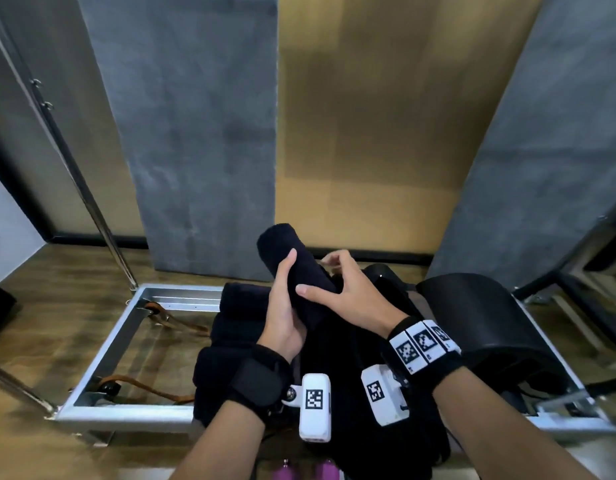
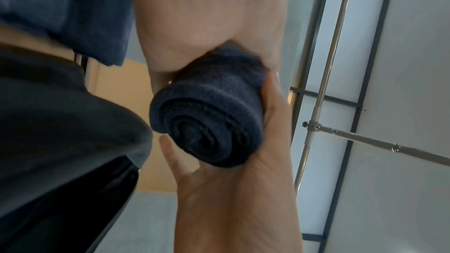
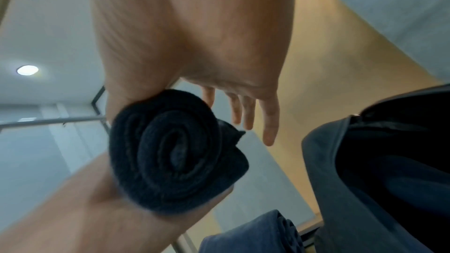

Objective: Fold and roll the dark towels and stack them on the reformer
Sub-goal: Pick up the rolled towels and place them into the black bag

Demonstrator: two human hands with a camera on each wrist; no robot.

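The left hand (image 1: 282,317) gripped the roll (image 1: 292,271), its long axis pointing up and away; the right hand (image 1: 344,292) lay on it with fingers loose.

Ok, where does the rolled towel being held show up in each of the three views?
Head: rolled towel at centre, tilted up and away, left hand gripping it, right hand touching its right side.
Left wrist: centre, spiral end facing the camera.
Right wrist: centre-left, spiral end facing the camera.
Shared landmark: the left hand wrapped around the roll.
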